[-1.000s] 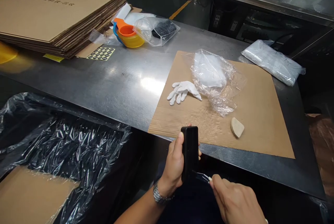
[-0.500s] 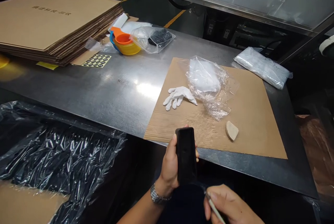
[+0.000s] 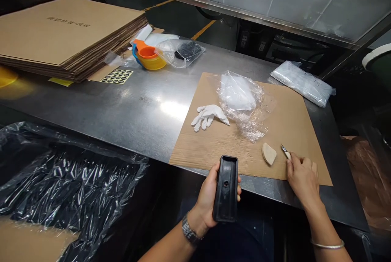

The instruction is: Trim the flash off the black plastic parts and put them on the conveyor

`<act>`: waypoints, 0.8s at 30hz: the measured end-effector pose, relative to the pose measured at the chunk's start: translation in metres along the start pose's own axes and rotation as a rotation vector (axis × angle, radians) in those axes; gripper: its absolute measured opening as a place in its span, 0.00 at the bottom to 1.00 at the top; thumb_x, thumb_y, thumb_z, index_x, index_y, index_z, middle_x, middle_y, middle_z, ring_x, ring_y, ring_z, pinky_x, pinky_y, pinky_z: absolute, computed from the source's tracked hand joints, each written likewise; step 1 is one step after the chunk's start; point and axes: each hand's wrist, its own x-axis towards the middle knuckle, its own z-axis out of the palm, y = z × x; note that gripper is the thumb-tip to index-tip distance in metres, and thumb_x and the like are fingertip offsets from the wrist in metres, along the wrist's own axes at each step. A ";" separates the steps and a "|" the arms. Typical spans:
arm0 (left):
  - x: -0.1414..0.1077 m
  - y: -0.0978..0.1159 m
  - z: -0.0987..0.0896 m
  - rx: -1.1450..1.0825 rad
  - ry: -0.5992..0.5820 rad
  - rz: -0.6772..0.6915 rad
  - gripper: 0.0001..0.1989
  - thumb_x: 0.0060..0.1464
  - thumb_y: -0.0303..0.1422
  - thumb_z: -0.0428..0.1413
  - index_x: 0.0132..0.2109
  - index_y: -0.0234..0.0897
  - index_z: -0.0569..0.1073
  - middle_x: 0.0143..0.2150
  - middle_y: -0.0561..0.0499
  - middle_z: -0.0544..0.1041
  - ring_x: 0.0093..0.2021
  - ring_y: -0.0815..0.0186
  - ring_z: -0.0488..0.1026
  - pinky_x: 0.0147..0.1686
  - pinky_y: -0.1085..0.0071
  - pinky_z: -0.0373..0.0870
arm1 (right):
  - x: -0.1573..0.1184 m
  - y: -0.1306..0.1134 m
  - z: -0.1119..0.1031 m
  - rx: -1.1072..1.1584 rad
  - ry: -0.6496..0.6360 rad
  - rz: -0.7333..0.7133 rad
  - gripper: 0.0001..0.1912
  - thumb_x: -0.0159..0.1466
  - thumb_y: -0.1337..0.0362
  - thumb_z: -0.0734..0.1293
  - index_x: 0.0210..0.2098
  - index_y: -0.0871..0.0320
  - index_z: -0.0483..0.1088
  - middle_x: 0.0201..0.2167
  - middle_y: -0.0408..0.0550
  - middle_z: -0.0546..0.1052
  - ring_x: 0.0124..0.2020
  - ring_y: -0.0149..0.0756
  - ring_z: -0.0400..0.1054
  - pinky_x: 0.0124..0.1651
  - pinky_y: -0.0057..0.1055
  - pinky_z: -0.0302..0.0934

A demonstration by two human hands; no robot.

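Observation:
My left hand (image 3: 208, 197) is wrapped round a black plastic housing (image 3: 225, 209), a long hollow box with its open side facing me and a small hole in its floor. My right hand (image 3: 304, 177) rests low over the cardboard sheet's right front part, its fingers closed on a craft knife (image 3: 286, 153) with a pale handle and a thin metal blade pointing away from me. Left of the knife lies a beige wedge-shaped pad (image 3: 269, 154). A white glove (image 3: 209, 117) lies on the cardboard sheet (image 3: 301, 132) farther left.
Clear plastic bags with white contents (image 3: 238, 93) lie on the cardboard. A flat plastic-wrapped pack (image 3: 302, 82) sits at the far right. Back left are stacked cardboard sheets (image 3: 70, 30), a yellow cup (image 3: 152, 63) and a sticker sheet (image 3: 117, 76). Black plastic film (image 3: 76, 184) covers goods at lower left.
My right hand has moved from near my lap, out and right onto the cardboard, with the knife. The housing in my left hand has tilted, so its hollow inside shows.

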 end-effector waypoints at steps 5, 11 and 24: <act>0.001 -0.001 0.001 0.015 0.015 -0.021 0.30 0.59 0.47 0.40 0.30 0.25 0.75 0.22 0.45 0.74 0.19 0.68 0.71 0.20 0.74 0.69 | -0.043 -0.048 -0.035 0.516 -0.012 -0.393 0.13 0.64 0.67 0.60 0.47 0.57 0.69 0.35 0.51 0.67 0.38 0.38 0.62 0.40 0.35 0.60; 0.002 -0.002 0.001 0.038 0.017 -0.083 0.32 0.58 0.49 0.40 0.29 0.24 0.75 0.19 0.44 0.74 0.17 0.69 0.70 0.19 0.76 0.68 | -0.082 -0.095 -0.065 0.971 -0.336 -0.813 0.09 0.62 0.73 0.62 0.41 0.59 0.69 0.27 0.45 0.69 0.29 0.31 0.61 0.31 0.29 0.57; 0.003 -0.006 -0.003 0.014 0.031 -0.167 0.33 0.59 0.50 0.38 0.28 0.26 0.75 0.17 0.45 0.73 0.15 0.68 0.70 0.16 0.75 0.66 | -0.084 -0.097 -0.058 1.060 -0.426 -0.797 0.07 0.62 0.74 0.58 0.31 0.58 0.64 0.25 0.44 0.68 0.28 0.31 0.59 0.30 0.28 0.56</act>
